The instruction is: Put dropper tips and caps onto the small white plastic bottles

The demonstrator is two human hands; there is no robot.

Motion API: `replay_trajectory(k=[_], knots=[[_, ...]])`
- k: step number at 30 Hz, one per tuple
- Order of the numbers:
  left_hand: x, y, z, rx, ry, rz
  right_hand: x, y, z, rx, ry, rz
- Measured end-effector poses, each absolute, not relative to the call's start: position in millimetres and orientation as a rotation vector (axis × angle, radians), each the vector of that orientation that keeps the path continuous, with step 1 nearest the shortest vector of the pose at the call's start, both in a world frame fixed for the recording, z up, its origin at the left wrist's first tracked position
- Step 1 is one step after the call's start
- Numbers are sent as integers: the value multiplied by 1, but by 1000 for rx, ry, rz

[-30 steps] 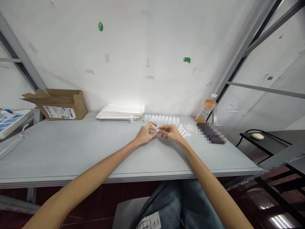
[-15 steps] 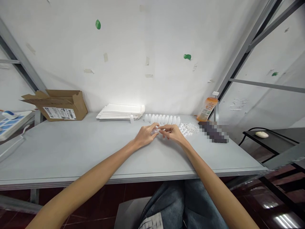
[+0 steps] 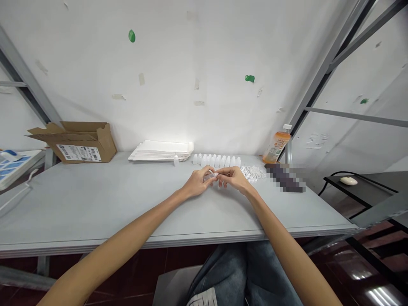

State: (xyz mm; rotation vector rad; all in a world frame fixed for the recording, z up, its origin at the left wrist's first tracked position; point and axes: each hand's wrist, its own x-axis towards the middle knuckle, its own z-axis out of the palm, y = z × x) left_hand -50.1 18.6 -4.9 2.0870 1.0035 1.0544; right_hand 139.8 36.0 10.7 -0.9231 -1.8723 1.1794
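My left hand (image 3: pixel 194 183) is closed around a small translucent plastic bottle (image 3: pixel 209 177), which lies tilted between the fingers with its top end toward the right. At that end the fingertips of my right hand (image 3: pixel 236 179) are pinched together; whatever small part they grip is mostly hidden. Just behind my hands stands a row of several small white bottles (image 3: pixel 222 161). One more small bottle (image 3: pixel 176 160) stands apart to the left. A heap of small white pieces (image 3: pixel 255 172) lies beyond my right hand.
A stack of white sheets or flat packs (image 3: pixel 161 149) lies by the wall, with an open cardboard box (image 3: pixel 84 144) farther left. At the right are an orange drink bottle (image 3: pixel 276 146) and a blurred dark object (image 3: pixel 287 178). The grey table (image 3: pixel 95 204) ends close to my lap.
The fingers of both hands have shifted slightly around the bottle, and the right fingertips sit closer on its top end. The view has tipped up a little.
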Motion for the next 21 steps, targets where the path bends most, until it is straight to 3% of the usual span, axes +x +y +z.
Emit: replay_trajectory(k=[9, 21], knots=[[-51, 15, -1, 2178, 1043, 987, 136, 32, 14, -954, -1847, 1212], [-47, 23, 2, 1484, 922, 1118, 136, 37, 12, -910, -1745, 1124]])
